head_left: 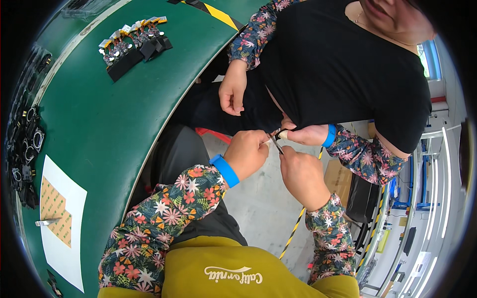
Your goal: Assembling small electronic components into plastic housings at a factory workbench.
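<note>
Out past the table's edge, my left hand (247,155) is closed in a pinch, a blue band round its wrist. Whatever sits in its fingertips is too small to make out. My right hand (304,180) grips a slim metal tool (277,144), perhaps tweezers, its tip slanting up toward my left fingertips. Just beyond, a co-worker's hand (307,134) with a blue wristband and a covered fingertip meets the same spot, at a small dark piece (281,132). The co-worker's other hand (233,92) hangs loosely above.
The green table (124,119) curves along my left. Several small circuit boards with black blocks (130,52) stand at its far end. A white sheet with tan adhesive backing (57,208) lies nearer, beside dark cabled parts (30,144). A cardboard box (338,179) is at right.
</note>
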### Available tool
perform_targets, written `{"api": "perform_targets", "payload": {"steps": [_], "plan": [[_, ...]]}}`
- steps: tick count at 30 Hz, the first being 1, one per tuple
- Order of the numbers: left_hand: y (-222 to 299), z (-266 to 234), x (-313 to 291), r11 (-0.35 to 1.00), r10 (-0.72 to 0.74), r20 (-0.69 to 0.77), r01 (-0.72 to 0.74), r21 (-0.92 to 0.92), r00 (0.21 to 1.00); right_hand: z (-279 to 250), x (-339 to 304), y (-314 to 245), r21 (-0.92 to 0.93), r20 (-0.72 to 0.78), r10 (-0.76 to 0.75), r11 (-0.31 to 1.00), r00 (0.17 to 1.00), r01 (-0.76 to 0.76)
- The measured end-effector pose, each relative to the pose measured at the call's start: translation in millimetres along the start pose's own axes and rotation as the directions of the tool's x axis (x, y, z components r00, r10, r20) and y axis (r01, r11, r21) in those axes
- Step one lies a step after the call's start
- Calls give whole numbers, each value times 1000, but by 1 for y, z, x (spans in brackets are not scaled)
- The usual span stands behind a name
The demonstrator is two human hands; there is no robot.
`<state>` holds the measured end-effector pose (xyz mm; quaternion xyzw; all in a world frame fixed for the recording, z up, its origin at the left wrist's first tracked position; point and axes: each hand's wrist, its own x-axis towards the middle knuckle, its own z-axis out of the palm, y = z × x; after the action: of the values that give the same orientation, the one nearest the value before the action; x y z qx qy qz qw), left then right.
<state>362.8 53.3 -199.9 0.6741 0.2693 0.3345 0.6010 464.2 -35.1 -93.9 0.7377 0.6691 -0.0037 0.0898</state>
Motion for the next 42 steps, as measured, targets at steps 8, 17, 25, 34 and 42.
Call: {"api": "perform_targets", "payload": {"steps": [8,17,25,34,42], "plan": [[4,-2,-1,1000,-5,0,5,17,1000,-1,1,1,0,-16,-12,1000,1000,12],[1,-1,0,1000,0,-19,0,12,1000,1,3,1,14,-24,-22,1000,999,23],[5,-5,1,997,12,-19,-10,73,1000,0,3,2,-7,6,-18,1000,1000,18],[4,-5,4,988,85,-65,-75,137,994,2,5,6,-20,-12,-58,998,998,58],[8,-9,8,974,122,-57,-108,197,991,-4,7,10,-23,8,-72,997,997,72]]}}
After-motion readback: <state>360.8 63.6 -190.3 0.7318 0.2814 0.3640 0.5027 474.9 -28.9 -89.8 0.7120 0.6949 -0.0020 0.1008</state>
